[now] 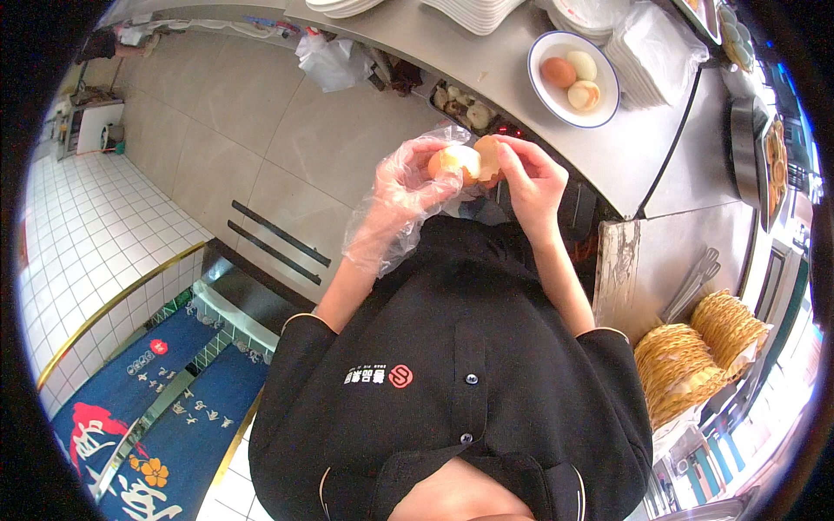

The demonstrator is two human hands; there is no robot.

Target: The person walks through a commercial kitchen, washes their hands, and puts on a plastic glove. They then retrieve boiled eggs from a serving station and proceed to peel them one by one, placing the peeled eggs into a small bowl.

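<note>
My left hand, in a clear plastic glove, grips a partly peeled egg with brown shell still on its left side. Bare of any glove, my right hand pinches a large piece of brown eggshell at the egg's right side. Both hands are in front of my chest, just off the counter's edge. Up and to the right, a white bowl with a blue rim holds a brown egg, a pale egg and a peeled-looking egg with a brownish patch.
The steel counter carries stacked white dishes and plastic-wrapped white trays. Below its edge sits a container of pale food pieces. At right are woven baskets and metal tongs. A blue curtain hangs lower left.
</note>
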